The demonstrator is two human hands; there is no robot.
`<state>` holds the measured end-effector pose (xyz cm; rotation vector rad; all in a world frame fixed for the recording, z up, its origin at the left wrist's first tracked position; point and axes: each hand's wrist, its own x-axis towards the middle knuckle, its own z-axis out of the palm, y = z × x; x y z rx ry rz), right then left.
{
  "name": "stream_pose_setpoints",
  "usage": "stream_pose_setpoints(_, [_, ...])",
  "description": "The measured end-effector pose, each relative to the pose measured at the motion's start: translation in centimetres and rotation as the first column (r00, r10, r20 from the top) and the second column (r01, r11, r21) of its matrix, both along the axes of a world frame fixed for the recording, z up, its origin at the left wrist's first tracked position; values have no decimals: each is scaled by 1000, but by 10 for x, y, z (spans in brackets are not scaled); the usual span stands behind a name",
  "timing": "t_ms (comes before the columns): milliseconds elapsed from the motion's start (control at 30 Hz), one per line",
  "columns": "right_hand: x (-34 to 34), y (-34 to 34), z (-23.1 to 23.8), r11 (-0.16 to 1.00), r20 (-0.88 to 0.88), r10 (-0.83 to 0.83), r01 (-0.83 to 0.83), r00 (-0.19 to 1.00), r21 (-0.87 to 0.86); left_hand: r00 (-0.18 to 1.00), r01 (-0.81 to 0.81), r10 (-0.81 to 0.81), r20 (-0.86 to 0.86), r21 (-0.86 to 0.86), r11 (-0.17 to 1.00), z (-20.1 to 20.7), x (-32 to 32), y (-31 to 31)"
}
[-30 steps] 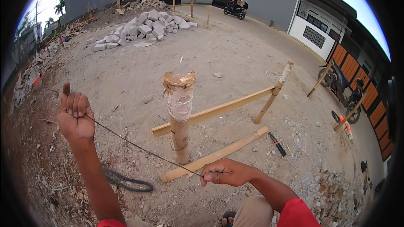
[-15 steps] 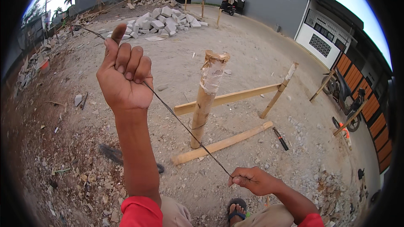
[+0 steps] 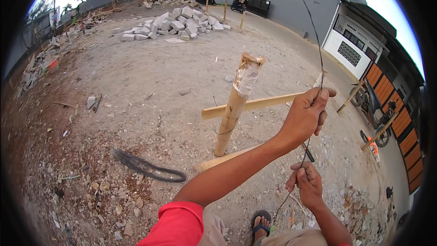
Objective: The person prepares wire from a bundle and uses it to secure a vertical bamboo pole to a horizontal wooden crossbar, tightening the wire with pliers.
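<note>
Head view: thin dark wire runs far to near, pinched in left hand, far, and right hand, near; bamboo post left of both.

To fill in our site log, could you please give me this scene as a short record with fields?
Left hand: holds a dark wire, higher up
Right hand: holds the same wire lower down
Post: stands in front of a wooden slat
Ground, left of post: looped bundle of dark strands
Farther back: heap of pale blocks
</note>
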<state>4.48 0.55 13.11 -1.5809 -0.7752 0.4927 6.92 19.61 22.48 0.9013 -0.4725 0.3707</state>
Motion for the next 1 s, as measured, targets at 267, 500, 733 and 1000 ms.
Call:
stream_pose_setpoints(267, [19,-47,31,774,-280,-453,529,846,346,692,-722,547,471,452,525,-22,-1,30])
stream_pose_setpoints(500, [43,-89,-31,695,-399,-564,677,723,242,218,-910,972,88,379,170,-126,-31,237])
stream_pose_setpoints(733, [65,-107,-110,685,-508,-547,705,665,185,555,-243,777,-297,836,492,-232,-21,268])
stream_pose_setpoints(1000, [89,-119,-192,758,-498,-584,650,641,-52,674,-54,738,-11,996,65,-214,6,241])
